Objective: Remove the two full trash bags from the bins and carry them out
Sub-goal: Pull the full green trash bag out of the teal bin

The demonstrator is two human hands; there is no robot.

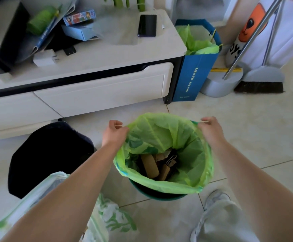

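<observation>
1. Green trash bag (161,135) — in the teal bin (156,195), rim stretched between both hands.
2. Left hand (114,132), right hand (210,127) — each curled, pinching that rim.
3. White-and-green bag (114,219), on the floor under the left forearm, beside a dark bin (43,154).

One wide-angle camera sits on the person's head and faces forward and steeply down. It looks almost straight into the thin green plastic trash bag (191,142) lining the round dark-green bin (158,195), close below the lens at frame centre. Both bare forearms run up from the bottom corners, so the left grip (115,132) and right grip (210,128) meet the bag's rim mid-frame. The pale tiled floor (247,137) fills the lower half. The low white drawer cabinet (98,88) slants across the upper left, farther off.
</observation>
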